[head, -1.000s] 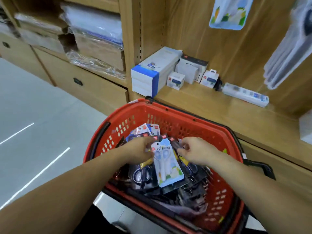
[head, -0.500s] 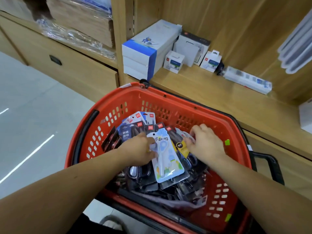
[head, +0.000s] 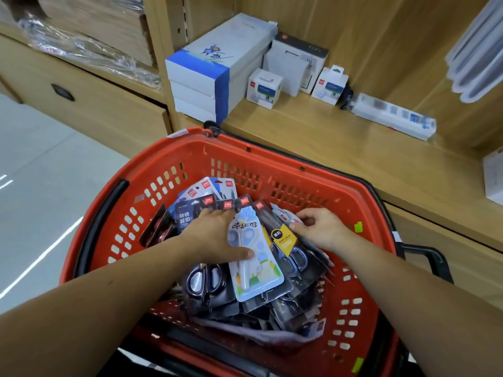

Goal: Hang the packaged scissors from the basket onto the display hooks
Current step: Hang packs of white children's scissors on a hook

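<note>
A red plastic basket (head: 272,148) stands in front of me, filled with several packaged scissors. On top lies a light blue pack (head: 255,273) with white scissors, over dark packs of black-handled scissors (head: 206,281). My left hand (head: 215,232) grips the top of the stack, its thumb lying across the light blue pack. My right hand (head: 318,227) has curled fingers pinching the top edge of a pack next to one with a yellow label (head: 283,238). No display hooks are clearly in view.
Behind the basket runs a wooden shelf (head: 313,137) with stacked blue-and-white boxes (head: 215,69), small white boxes (head: 264,88) and a long white pack (head: 394,118). Hanging packs (head: 476,50) show at the upper right. A drawer unit (head: 81,104) and grey floor (head: 40,172) lie left.
The view has tilted down and closer to the basket. My left thumb has slid further across the light blue pack. My right hand has shifted right along the pack tops.
</note>
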